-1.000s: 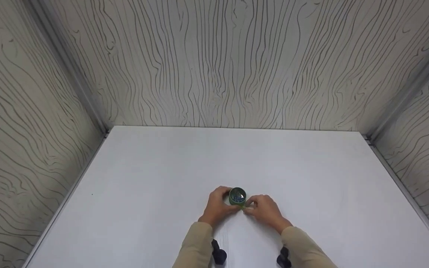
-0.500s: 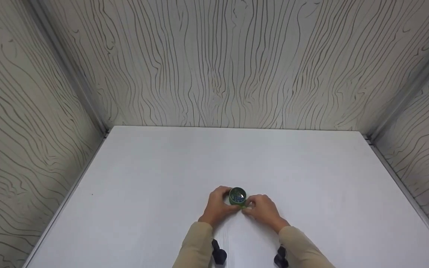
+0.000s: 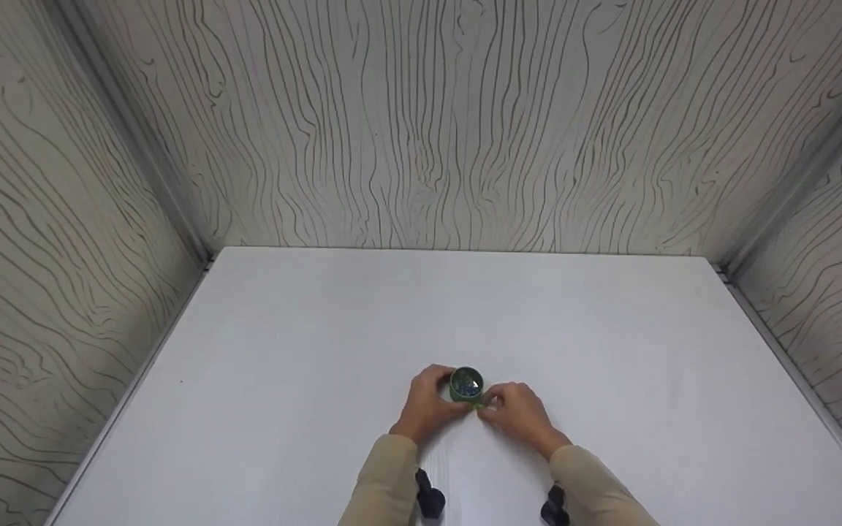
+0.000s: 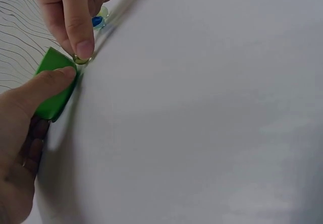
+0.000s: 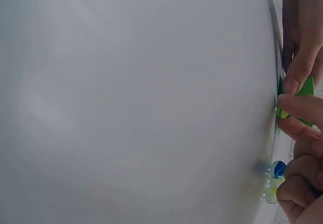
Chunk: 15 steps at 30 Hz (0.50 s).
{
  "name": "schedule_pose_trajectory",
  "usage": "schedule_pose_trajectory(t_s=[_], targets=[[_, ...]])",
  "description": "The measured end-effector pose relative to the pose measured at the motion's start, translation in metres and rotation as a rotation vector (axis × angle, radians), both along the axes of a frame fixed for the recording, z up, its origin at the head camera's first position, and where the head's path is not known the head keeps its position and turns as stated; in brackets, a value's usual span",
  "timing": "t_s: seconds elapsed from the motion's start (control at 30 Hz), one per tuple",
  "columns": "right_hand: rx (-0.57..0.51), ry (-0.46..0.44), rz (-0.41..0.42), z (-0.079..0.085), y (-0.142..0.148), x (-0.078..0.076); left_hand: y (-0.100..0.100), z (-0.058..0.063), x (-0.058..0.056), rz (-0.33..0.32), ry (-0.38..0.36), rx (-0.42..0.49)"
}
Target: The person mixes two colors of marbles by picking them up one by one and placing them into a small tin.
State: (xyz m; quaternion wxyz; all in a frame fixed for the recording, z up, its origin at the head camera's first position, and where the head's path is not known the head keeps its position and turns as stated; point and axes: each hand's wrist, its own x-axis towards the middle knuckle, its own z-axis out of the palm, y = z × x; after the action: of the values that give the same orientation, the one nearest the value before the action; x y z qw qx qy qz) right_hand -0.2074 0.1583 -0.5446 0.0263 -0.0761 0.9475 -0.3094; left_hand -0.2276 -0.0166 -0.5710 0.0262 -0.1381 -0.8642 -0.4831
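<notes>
A small green cup (image 3: 456, 396) stands upright on the white table, with blue glints showing inside it. My left hand (image 3: 423, 410) grips it from the left, thumb on the near side and fingers round the far side. Close against the cup's right, my right hand (image 3: 523, 413) pinches a yellow-green glass marble (image 4: 81, 61) between thumb and forefinger, low by the tabletop. The other fingers of that hand are curled in. Beside them lie a clear marble with blue in it (image 5: 277, 169) and a pale yellowish one (image 5: 271, 194), both hidden in the head view.
The white table (image 3: 282, 351) reaches back to a panel (image 3: 421, 131) patterned with wood-grain lines. Similar panels rise on the left and right. Dark camera mounts (image 3: 430, 502) sit at both wrists, close over the tabletop.
My right hand and forearm have shifted slightly left, then slightly back right, with the fingers staying by the cup. The left hand and the cup keep their place.
</notes>
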Motion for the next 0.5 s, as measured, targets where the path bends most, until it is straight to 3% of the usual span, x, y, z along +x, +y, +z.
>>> schedule_pose_trajectory(t_s=[0.5], targets=[[-0.006, 0.020, -0.001, 0.0022, 0.0042, 0.0003, 0.0005, -0.0011, 0.0015, 0.008, -0.025, 0.018]])
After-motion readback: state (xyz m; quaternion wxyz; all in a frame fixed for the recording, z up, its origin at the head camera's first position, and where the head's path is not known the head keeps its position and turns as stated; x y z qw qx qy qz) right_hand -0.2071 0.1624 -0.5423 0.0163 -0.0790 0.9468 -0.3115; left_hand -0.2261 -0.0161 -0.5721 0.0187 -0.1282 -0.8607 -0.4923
